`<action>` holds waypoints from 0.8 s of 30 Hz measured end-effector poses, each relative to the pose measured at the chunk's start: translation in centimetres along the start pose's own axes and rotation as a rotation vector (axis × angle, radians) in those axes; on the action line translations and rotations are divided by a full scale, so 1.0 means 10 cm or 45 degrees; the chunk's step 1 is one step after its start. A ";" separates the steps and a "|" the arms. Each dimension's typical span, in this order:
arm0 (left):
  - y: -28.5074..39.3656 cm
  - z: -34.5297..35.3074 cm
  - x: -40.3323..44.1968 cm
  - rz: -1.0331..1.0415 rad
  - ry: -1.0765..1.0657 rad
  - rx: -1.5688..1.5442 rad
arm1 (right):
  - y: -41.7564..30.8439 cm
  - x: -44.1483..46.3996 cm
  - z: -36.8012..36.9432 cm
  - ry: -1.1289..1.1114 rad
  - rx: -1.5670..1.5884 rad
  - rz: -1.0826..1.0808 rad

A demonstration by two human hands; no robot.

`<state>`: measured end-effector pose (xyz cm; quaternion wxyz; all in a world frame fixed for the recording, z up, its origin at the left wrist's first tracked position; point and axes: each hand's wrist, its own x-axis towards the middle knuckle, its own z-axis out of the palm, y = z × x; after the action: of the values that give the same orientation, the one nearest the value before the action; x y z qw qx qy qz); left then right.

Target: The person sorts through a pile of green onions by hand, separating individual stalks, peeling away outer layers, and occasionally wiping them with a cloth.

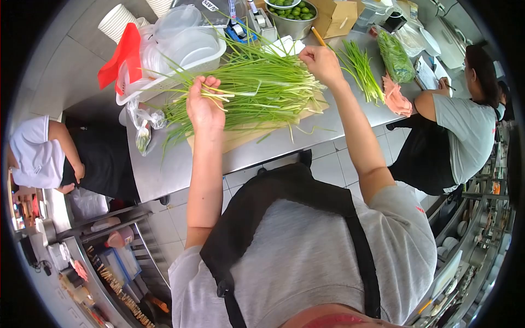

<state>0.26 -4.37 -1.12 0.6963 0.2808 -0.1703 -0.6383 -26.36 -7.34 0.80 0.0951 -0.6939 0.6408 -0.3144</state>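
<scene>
A broad heap of spring onions (262, 90), long green leaves to the left and pale root ends to the right, lies over a brown sheet (229, 143) on the steel table. My left hand (206, 103), palm up over the leafy side, has its fingers curled round a few stalks. My right hand (322, 64) is above the pale ends, thumb and fingers pinched together; what they hold, if anything, is hidden. Farther right, apart from the heap, is a smaller bunch of spring onions (363, 71).
A white basket (176, 82) of plastic lids, a red sheet-like piece (121, 61) and a knotted plastic bag (143, 128) are at left. Behind stand a bowl of green citrus (295, 24) and a cardboard box (336, 16). A person (459, 120) writes at right; another (54, 147) stands left.
</scene>
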 end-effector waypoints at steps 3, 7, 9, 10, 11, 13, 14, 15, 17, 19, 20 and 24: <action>-0.02 0.05 -0.01 -0.021 -0.043 -0.038 | 0.19 0.25 0.12 -0.087 -0.031 0.049; -0.04 0.12 -0.04 -0.014 -0.160 -0.065 | 0.03 0.39 0.19 -0.122 -0.061 -0.016; -0.03 0.12 -0.03 0.005 -0.177 -0.094 | -0.30 0.26 0.07 -0.345 0.333 -0.228; -0.03 0.12 -0.03 0.014 -0.200 -0.127 | -0.46 0.16 0.07 -0.528 0.415 -0.301; -0.03 0.12 -0.04 0.014 -0.189 -0.127 | -0.61 0.04 0.09 -0.708 0.496 -0.371; -0.01 0.18 -0.04 0.006 -0.170 -0.248 | -0.86 -0.22 0.18 -0.799 0.315 -0.643; 0.04 0.19 -0.04 0.012 -0.160 -0.290 | -0.85 -0.27 0.32 -0.797 0.313 -0.638; 0.10 0.12 0.02 0.006 -0.164 -0.293 | -0.76 -0.35 0.55 -0.671 0.199 -0.701; 0.29 -0.09 0.16 0.033 -0.435 -0.513 | -0.63 -0.46 0.72 -0.547 0.083 -0.749; 0.51 -0.09 0.17 0.078 -0.433 -0.504 | -0.57 -0.52 0.72 -0.645 -0.037 -0.665; 0.58 -0.07 0.14 0.133 -0.429 -0.490 | -0.54 -0.53 0.69 -0.649 -0.037 -0.661; 0.63 -0.11 0.06 0.074 -0.364 -0.533 | -0.49 -0.40 0.27 -0.715 0.442 -0.521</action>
<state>5.96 -4.55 1.79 0.7262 0.0324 -0.1389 -0.6726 -20.70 -3.55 0.02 0.3183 -0.8400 0.3755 -0.2283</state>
